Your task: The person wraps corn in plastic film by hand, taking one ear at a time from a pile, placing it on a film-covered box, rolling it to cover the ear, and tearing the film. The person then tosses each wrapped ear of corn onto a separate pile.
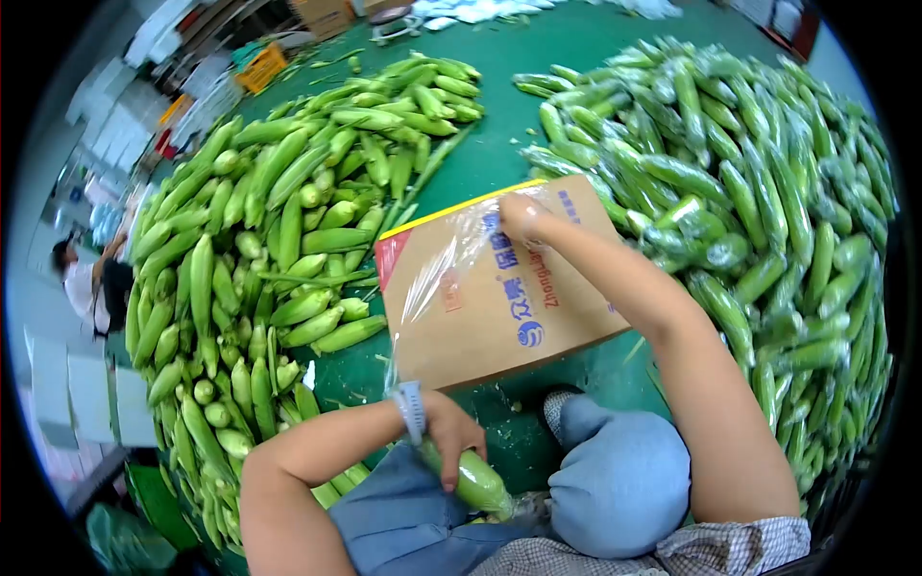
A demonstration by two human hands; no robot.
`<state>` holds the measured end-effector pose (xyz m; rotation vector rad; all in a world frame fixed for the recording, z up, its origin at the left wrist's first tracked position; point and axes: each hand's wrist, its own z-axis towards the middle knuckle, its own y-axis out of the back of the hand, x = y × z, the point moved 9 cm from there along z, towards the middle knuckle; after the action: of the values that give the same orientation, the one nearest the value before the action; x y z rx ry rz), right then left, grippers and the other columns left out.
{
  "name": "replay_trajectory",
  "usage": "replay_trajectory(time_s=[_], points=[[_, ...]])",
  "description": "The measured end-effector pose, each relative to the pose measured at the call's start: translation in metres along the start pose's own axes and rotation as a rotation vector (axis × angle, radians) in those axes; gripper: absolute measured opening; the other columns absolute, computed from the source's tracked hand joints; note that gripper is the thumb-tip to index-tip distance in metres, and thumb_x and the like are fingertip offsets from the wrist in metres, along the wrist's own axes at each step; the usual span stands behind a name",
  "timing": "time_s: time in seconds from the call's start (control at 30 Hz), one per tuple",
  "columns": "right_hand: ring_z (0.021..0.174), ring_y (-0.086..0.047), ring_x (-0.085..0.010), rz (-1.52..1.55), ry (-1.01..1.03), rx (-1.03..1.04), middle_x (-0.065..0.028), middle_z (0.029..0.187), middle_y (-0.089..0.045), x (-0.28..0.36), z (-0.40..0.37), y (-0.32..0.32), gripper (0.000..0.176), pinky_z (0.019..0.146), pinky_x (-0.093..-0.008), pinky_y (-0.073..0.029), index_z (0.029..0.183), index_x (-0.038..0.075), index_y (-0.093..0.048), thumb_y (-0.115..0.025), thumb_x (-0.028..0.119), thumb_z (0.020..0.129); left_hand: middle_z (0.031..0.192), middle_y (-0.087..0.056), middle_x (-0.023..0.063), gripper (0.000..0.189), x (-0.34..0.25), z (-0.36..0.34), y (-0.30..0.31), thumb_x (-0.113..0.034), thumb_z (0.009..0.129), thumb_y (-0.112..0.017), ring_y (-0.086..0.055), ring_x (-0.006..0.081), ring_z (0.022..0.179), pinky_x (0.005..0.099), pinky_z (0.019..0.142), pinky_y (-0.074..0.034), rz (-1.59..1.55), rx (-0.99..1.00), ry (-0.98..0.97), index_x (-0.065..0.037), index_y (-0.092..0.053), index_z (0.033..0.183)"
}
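Observation:
My left hand [451, 434] is wrapped round a green corn cob [480, 485] in clear film, low over my lap. My right hand [520, 217] is closed at the top edge of a brown cardboard box [480, 317] with blue and red print. Clear plastic film [437, 264] stretches from that hand down across the left part of the box. The fingertips of my right hand are hard to make out.
Unwrapped green corn [288, 221] is heaped on the left, film-wrapped corn [768, 202] on the right. A yellow crate [261, 67] stands at the back left. Another person [91, 283] sits at the far left beyond the heap.

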<state>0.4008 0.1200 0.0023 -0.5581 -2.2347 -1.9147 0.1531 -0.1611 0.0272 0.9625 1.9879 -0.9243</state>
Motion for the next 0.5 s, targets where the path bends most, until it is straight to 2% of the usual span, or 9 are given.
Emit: replay_trajectory(time_s=[0.1,0.17,0.2,0.23,0.27,0.33,0.43,0.47,0.5], points=[[0.095,-0.054,-0.0299,0.224,0.364,-0.027,-0.0201,0.103,-0.054,0.028,-0.076,-0.01,0.034,0.082,-0.0368,-0.044,0.1,-0.002,-0.054,-0.057,0.024,0.078,0.106,-0.052,0.0116,0.061,0.005,-0.043,0.006,-0.021,0.072,-0.069,-0.057,0.0214,0.081,0.0327,0.073,-0.047,-0.643,-0.51,-0.289,-0.001,-0.039,0.121],[0.099,-0.051,-0.0172,0.946,0.36,0.248,-0.0083,0.101,-0.056,0.058,-0.135,-0.033,0.041,0.088,-0.0317,-0.04,0.112,0.002,-0.05,-0.048,0.036,0.089,0.101,-0.054,0.0137,0.054,0.005,-0.073,0.017,-0.029,0.079,-0.064,-0.059,0.0236,0.075,0.035,0.06,-0.051,-1.188,-0.676,-0.714,-0.003,-0.039,0.12],[0.107,-0.048,-0.0175,1.053,0.159,0.553,-0.0079,0.111,-0.054,0.067,-0.172,-0.048,0.049,0.093,-0.0313,-0.037,0.122,0.005,-0.044,-0.046,0.04,0.089,0.098,-0.056,0.0134,0.048,-0.001,-0.091,0.03,-0.03,0.082,-0.06,-0.06,0.0246,0.078,0.0367,0.064,-0.052,-1.158,-0.887,-0.822,-0.004,-0.04,0.118],[0.108,-0.047,-0.0172,1.303,0.292,0.531,-0.0077,0.115,-0.051,0.096,-0.193,-0.045,0.054,0.094,-0.0332,-0.036,0.125,0.008,-0.041,-0.048,0.046,0.086,0.097,-0.057,0.0131,0.043,-0.016,-0.121,0.035,-0.03,0.085,-0.056,-0.061,0.0249,0.081,0.038,0.069,-0.053,-1.125,-1.3,-0.859,-0.005,-0.041,0.117],[0.111,-0.046,-0.0211,1.669,0.461,0.779,-0.0085,0.12,-0.046,0.135,-0.216,-0.046,0.061,0.095,-0.0384,-0.036,0.127,0.011,-0.038,-0.055,0.048,0.081,0.099,-0.057,0.0137,0.041,-0.032,-0.137,0.042,-0.028,0.086,-0.055,-0.06,0.0245,0.088,0.0373,0.076,-0.052,-0.999,-1.403,-1.047,-0.006,-0.041,0.117],[0.106,-0.05,-0.0299,1.91,0.323,0.79,-0.0133,0.114,-0.05,0.182,-0.233,-0.031,0.082,0.089,-0.0422,-0.042,0.129,0.008,-0.033,-0.07,0.049,0.067,0.1,-0.056,0.011,0.051,-0.04,-0.145,0.043,-0.027,0.082,-0.061,-0.059,0.0194,0.083,0.0348,0.075,-0.051,-0.954,-1.373,-1.101,-0.007,-0.037,0.122],[0.102,-0.053,-0.0299,1.908,0.267,0.954,-0.0142,0.112,-0.052,0.184,-0.23,-0.037,0.082,0.087,-0.0401,-0.043,0.125,0.003,-0.036,-0.071,0.048,0.066,0.102,-0.055,0.0077,0.053,-0.067,-0.196,0.02,-0.022,0.08,-0.064,-0.053,0.0145,0.091,0.0246,0.08,-0.043,-0.452,-2.006,-1.251,-0.003,-0.037,0.122],[0.098,-0.053,-0.03,1.622,0.299,0.76,-0.0145,0.108,-0.053,0.178,-0.225,-0.029,0.077,0.083,-0.0394,-0.044,0.121,0.002,-0.039,-0.072,0.044,0.065,0.102,-0.055,0.0077,0.053,-0.062,-0.201,0.021,-0.022,0.08,-0.064,-0.053,0.0145,0.091,0.0246,0.08,-0.043,-0.438,-2.017,-1.259,-0.003,-0.037,0.122],[0.093,-0.054,-0.0302,1.336,0.322,0.571,-0.0149,0.104,-0.053,0.173,-0.223,-0.016,0.072,0.08,-0.0387,-0.044,0.117,0.002,-0.042,-0.072,0.04,0.065,0.1,-0.055,0.0064,0.047,-0.05,-0.217,0.007,-0.018,0.079,-0.064,-0.054,0.013,0.089,0.0248,0.076,-0.045,-0.323,-2.33,-1.105,-0.002,-0.041,0.116]])
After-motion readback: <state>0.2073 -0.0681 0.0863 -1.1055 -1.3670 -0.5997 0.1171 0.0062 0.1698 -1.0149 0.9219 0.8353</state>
